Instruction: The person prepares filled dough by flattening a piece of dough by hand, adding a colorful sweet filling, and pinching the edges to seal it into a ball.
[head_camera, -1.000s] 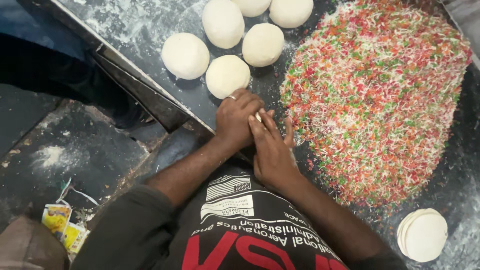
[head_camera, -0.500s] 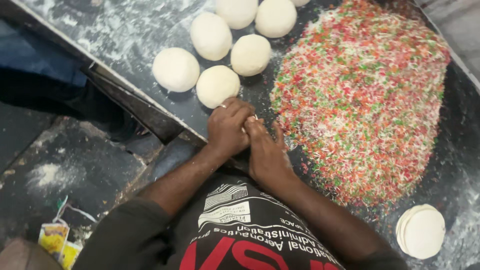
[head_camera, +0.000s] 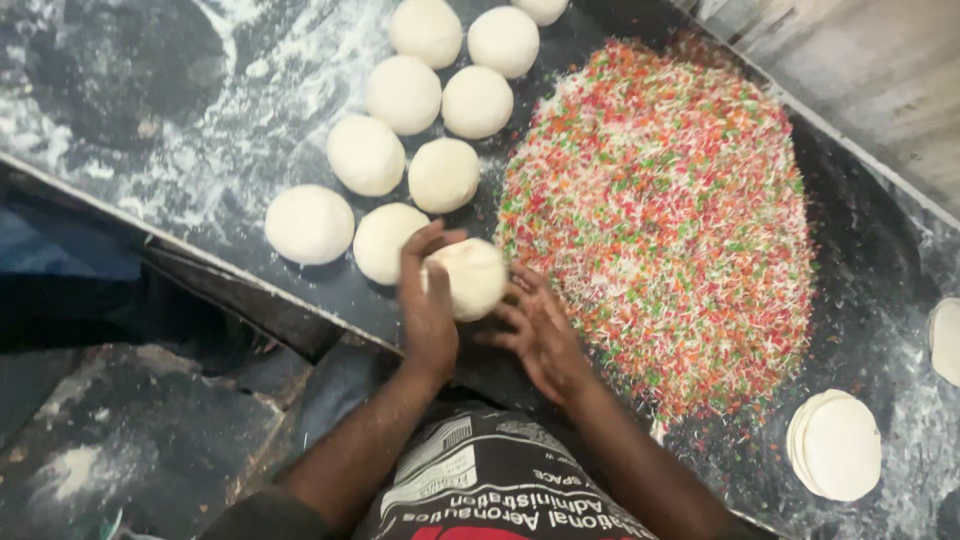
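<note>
Since the earlier frames the two hands have parted: before, they were pressed close together at the near edge of the tabletop with almost no dough showing between them; now a finished-looking round dough ball (head_camera: 467, 277) sits exposed between them, lifted slightly toward the row of others.

Dough ball: pale, smooth, round, held at the near edge of the dark floured tabletop (head_camera: 180, 130). Left hand (head_camera: 428, 300) curls around its left side, fingers half closed and touching it, so this hand carries it. Right hand (head_camera: 540, 335) lies open just beside the ball's right side, fingers spread and loose; whether the fingertips touch the ball I cannot tell, and it grips nothing.

Judged step: shaping of this ball is at or near its end, the ball about to join the others. The next move would call for a free spot beside the nearest finished ball (head_camera: 390, 242), set down without denting it or pushing it into the shreds.

Outward: eight more dough balls run in two rough rows away from the hands, the leftmost (head_camera: 309, 224) near the tabletop edge. To the right, close to the right hand, a large heap of red, green and white shredded filling (head_camera: 670, 220). Farther right, near the lower edge, a stack of thin flat dough discs (head_camera: 835, 445). Below the tabletop, a dusty dark floor (head_camera: 120, 440)
</note>
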